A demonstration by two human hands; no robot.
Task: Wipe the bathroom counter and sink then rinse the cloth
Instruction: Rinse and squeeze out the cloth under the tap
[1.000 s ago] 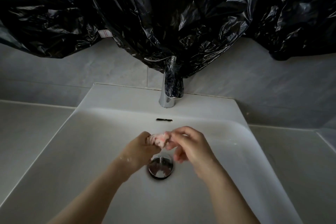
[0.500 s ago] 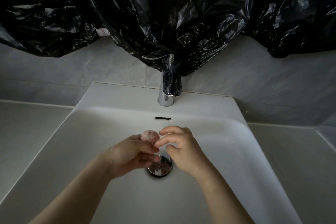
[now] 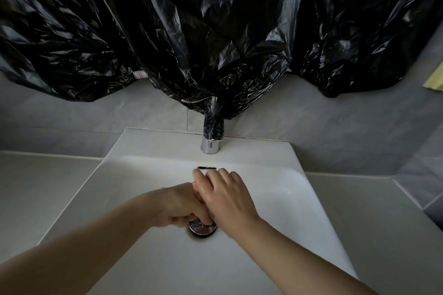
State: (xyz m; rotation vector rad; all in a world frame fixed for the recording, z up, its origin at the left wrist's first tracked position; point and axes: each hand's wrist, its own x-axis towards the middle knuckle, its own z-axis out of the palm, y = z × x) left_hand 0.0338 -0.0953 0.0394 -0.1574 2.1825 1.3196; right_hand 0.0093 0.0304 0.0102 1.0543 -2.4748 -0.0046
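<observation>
My two hands meet low in the white sink, just above the chrome drain plug. My left hand is curled into a fist with its knuckles down by the drain. My right hand lies over the left hand's fingers, its own fingers stretched towards the overflow slot. The small pink cloth is hidden between the hands. The chrome faucet stands behind them; I see no water running from it.
Black plastic bags hang over the wall and drape onto the faucet's top. Pale counter runs to the left and right of the sink. A yellow item shows at the right edge.
The pink cloth wad, seen between my fingertips before, is now covered. My right hand slid over the left fist, and both hands sank closer to the drain.
</observation>
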